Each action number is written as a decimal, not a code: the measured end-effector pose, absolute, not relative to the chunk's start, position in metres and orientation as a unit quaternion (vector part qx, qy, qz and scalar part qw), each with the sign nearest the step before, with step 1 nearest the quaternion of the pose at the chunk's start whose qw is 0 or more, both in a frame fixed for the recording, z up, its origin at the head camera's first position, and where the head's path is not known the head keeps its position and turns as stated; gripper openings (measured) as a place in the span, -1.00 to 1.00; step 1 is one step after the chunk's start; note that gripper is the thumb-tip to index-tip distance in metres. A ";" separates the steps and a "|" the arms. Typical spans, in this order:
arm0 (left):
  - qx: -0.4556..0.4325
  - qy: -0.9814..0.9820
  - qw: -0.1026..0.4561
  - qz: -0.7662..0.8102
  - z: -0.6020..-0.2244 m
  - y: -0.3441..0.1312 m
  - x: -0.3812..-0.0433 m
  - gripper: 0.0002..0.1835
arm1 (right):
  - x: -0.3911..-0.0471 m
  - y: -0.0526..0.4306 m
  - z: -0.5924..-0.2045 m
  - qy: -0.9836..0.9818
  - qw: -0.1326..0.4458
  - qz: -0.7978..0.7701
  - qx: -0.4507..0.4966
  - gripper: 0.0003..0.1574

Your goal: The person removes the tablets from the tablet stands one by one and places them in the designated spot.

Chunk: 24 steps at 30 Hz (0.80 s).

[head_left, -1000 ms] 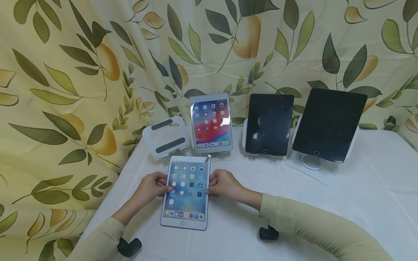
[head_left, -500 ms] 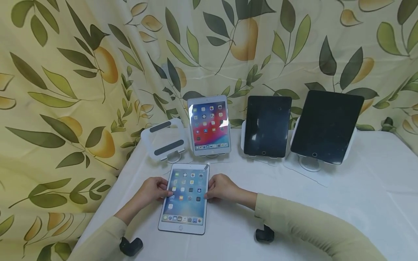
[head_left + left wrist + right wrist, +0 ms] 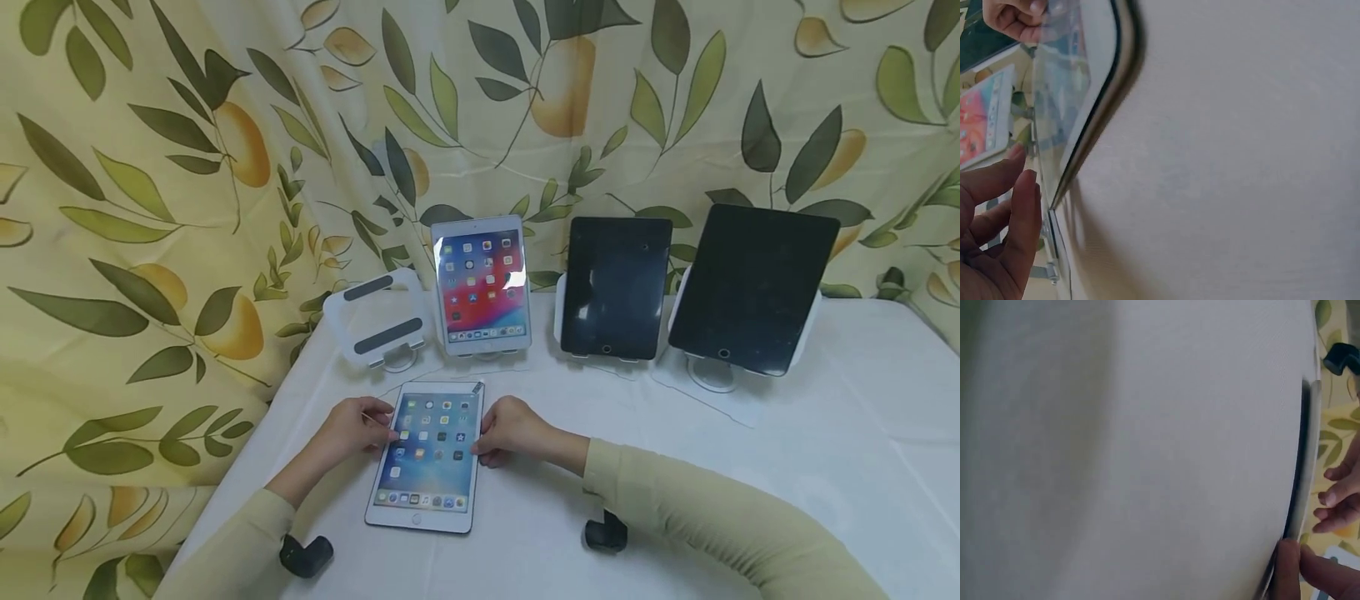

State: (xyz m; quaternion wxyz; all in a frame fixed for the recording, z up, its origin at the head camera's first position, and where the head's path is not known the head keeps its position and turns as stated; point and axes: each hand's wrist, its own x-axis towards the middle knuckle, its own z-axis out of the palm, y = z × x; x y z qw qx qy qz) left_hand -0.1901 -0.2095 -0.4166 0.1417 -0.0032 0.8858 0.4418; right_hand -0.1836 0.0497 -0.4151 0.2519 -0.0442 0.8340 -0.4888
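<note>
At lower centre, the right hand (image 3: 512, 432) pinches a lit tablet (image 3: 426, 458); the left hand (image 3: 352, 433) is loosely spread at its edge.

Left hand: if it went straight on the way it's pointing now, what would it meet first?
Most likely the blue-screened tablet: in the head view, the left hand points at that tablet's side edge. Whether the two already touch is hard to tell.
</note>
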 end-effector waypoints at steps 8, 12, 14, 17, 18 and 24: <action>0.009 0.875 0.134 0.466 -0.409 -0.202 -0.199 -0.53 | -0.192 0.057 -0.403 0.864 0.223 -0.448 -0.053 -0.61; 0.023 0.868 0.126 0.481 -0.405 -0.193 -0.204 -0.53 | -0.198 0.061 -0.396 0.864 0.196 -0.462 -0.050 -0.57; 0.028 0.863 0.118 0.490 -0.403 -0.188 -0.207 -0.52 | -0.201 0.064 -0.394 0.861 0.175 -0.474 -0.048 -0.54; 0.035 0.858 0.100 0.502 -0.402 -0.180 -0.213 -0.50 | -0.206 0.069 -0.391 0.860 0.142 -0.488 -0.046 -0.50; 0.036 0.857 0.092 0.506 -0.402 -0.179 -0.215 -0.48 | -0.207 0.070 -0.391 0.858 0.135 -0.493 -0.045 -0.49; 0.009 0.845 0.051 0.533 -0.407 -0.172 -0.224 -0.42 | -0.214 0.078 -0.394 0.857 0.107 -0.502 -0.034 -0.43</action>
